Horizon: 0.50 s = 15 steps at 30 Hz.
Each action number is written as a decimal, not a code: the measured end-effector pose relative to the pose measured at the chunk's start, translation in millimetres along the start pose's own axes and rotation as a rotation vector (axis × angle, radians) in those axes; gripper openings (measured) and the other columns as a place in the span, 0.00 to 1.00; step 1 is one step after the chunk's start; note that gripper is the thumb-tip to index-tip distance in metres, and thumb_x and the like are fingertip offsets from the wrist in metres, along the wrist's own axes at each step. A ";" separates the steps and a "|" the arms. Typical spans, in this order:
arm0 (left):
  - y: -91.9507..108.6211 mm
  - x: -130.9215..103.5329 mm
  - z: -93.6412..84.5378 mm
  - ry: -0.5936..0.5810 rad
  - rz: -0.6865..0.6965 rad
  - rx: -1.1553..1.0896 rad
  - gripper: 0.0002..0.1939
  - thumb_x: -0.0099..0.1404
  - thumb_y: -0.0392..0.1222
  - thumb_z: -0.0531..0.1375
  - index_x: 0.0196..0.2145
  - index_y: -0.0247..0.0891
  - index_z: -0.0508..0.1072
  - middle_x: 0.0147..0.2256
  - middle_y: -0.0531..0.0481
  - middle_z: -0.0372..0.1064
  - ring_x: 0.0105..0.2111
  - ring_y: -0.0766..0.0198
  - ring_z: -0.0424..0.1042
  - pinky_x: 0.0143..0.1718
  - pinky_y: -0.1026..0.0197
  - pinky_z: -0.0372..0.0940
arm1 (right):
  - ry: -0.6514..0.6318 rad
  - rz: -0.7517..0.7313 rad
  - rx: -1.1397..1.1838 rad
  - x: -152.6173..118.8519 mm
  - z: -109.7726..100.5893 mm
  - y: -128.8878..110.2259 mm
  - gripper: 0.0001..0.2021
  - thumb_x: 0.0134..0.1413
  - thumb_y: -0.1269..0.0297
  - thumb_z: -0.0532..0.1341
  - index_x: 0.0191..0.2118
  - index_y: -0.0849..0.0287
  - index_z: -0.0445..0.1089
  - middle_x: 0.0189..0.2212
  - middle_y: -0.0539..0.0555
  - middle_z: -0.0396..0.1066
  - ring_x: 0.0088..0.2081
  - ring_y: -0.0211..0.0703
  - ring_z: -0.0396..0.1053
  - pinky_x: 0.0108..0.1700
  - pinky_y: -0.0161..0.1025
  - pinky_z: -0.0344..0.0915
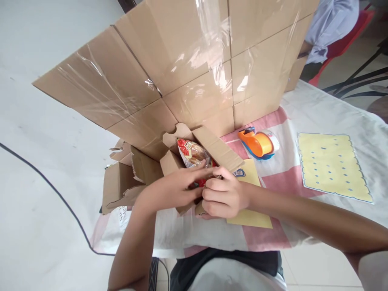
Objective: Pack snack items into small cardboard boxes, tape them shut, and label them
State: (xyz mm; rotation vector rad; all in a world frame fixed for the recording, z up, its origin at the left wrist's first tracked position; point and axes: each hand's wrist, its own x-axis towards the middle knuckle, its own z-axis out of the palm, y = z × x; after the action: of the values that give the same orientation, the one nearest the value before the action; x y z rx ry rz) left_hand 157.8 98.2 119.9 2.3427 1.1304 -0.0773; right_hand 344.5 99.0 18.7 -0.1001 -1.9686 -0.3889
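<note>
A small cardboard box stands with its flaps up on the checked tablecloth. In it lies a clear snack packet with red ends and brown food showing through. My left hand reaches over the box with fingers stretched out, resting on the packet. My right hand is curled at the near right side of the box, its fingers closed round the box's edge. Both hands hide the near part of the box and packet. The fingertips of the two hands meet or nearly meet.
A taped cardboard panel stands behind. An open cardboard box is at left. An orange tape dispenser, a yellow paper and a dotted yellow sheet lie on the right. Another person's sleeve shows beyond, by a red chair.
</note>
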 end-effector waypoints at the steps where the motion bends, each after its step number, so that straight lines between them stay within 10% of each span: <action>1: -5.1 2.2 -5.8 0.086 -0.054 0.031 0.26 0.75 0.45 0.52 0.68 0.53 0.65 0.58 0.53 0.75 0.52 0.57 0.78 0.55 0.56 0.72 | 0.002 -0.001 0.000 0.4 0.8 -0.4 0.14 0.64 0.56 0.65 0.28 0.54 0.69 0.25 0.46 0.65 0.32 0.39 0.61 0.38 0.46 0.56; 4: -18.6 14.4 -11.3 0.317 -0.143 0.165 0.26 0.76 0.50 0.50 0.68 0.45 0.65 0.64 0.48 0.69 0.64 0.53 0.68 0.65 0.49 0.64 | 0.013 0.008 0.024 4.8 0.0 2.6 0.13 0.65 0.53 0.62 0.32 0.55 0.72 0.28 0.50 0.69 0.35 0.43 0.65 0.39 0.47 0.60; 7: -25.9 25.4 -1.4 0.258 -0.088 0.221 0.29 0.76 0.48 0.51 0.70 0.38 0.61 0.72 0.41 0.55 0.71 0.50 0.58 0.70 0.47 0.57 | 0.023 0.077 -0.016 12.4 -14.5 21.7 0.13 0.66 0.53 0.57 0.37 0.55 0.73 0.34 0.54 0.72 0.39 0.48 0.68 0.42 0.50 0.64; 15: -40.6 7.5 1.4 0.188 -0.111 0.283 0.27 0.76 0.48 0.49 0.70 0.44 0.63 0.71 0.44 0.58 0.68 0.48 0.62 0.69 0.40 0.57 | -0.131 1.158 -0.273 -21.7 -81.0 78.2 0.12 0.63 0.53 0.59 0.35 0.56 0.72 0.33 0.58 0.74 0.39 0.57 0.72 0.46 0.55 0.68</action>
State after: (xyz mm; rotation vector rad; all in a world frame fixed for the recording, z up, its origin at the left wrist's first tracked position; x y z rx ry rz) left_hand 132.9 123.4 98.8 2.5760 1.4219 -0.0609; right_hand 443.5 149.5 46.8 -1.3799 -1.6431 0.1315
